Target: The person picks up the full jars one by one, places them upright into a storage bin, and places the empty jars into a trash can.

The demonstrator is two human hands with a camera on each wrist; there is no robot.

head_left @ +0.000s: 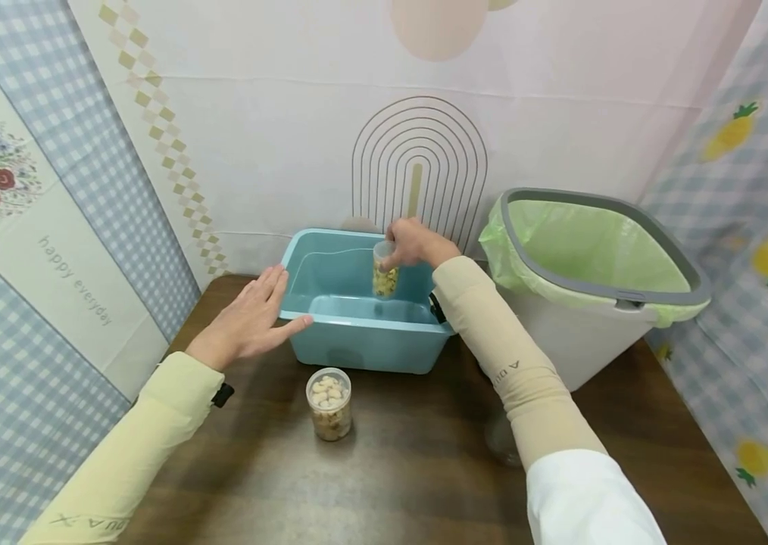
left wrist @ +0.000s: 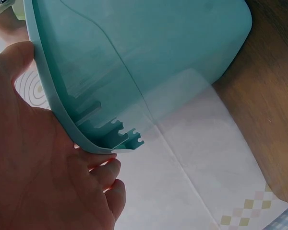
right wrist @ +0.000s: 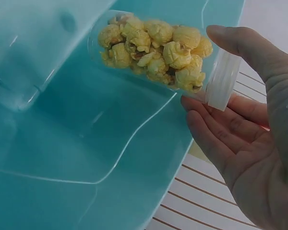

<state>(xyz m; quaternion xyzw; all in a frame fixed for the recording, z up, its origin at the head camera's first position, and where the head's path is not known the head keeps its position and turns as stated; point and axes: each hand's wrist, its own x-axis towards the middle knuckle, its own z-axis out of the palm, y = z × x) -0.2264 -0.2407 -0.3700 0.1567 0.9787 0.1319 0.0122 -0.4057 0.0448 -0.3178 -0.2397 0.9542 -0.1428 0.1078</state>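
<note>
My right hand (head_left: 418, 244) grips a clear jar of popcorn (head_left: 385, 280) near its whitish lid, thumb on one side and fingers on the other. The jar hangs upright inside a blue plastic tub (head_left: 370, 347); in the right wrist view the yellow popcorn (right wrist: 153, 50) shows through its wall. At the tub's left end, my left hand (head_left: 248, 316) lies along the rim (left wrist: 55, 108) with fingers extended and thumb spread toward the front edge. In front of the tub, a second clear jar (head_left: 330, 405) with pale, nut-like pieces stands on the table.
A white bin (head_left: 561, 341) with a grey rim and green bag liner stands to the right of the tub. Partly behind my right forearm is a dim, see-through container (head_left: 503, 439). Patterned cloth (head_left: 275, 151) hangs behind the brown table (head_left: 411, 484) and at both sides.
</note>
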